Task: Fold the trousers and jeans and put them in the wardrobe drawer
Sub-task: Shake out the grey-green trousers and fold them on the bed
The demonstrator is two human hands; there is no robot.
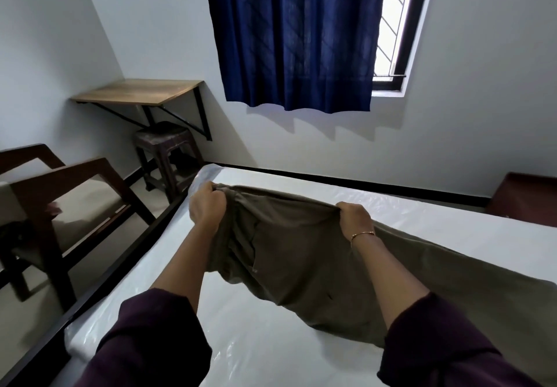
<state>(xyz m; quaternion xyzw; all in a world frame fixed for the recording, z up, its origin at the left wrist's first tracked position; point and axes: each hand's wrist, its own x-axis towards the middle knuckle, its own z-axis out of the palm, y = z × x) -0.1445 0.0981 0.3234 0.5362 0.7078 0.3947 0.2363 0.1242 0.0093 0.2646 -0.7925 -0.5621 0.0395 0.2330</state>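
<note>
Because I want the waistband stretched taut before any crease goes in, I keep the olive trousers (301, 254) lifted by their top edge, one fist at each end. My left hand (208, 205) has its fingers curled tight round the gathered waistband at the left corner, and my right hand (355, 217), with a thin bracelet (363, 233) on its wrist, clenches the other end the same way. Held like this, the seat hangs between my arms while the legs trail off to my right and lie on the bed (211, 320), so the cloth can settle flat on the white, plastic-covered mattress, which gives me a broad surface for folding. I judge the folding is barely begun: no fold shows yet.

Around me, a blue curtain (295, 36) covers most of the window on the far wall. A wooden wall shelf (138, 91) sits in the corner, with a dark stool (165, 145) under it, and a wooden armchair (60, 193) stands close beside the bed on my left. A reddish-brown piece of furniture (524, 196) shows at the right edge. No wardrobe or drawer is in view, nor any jeans. Nothing lies on the mattress in the way of the trousers.
</note>
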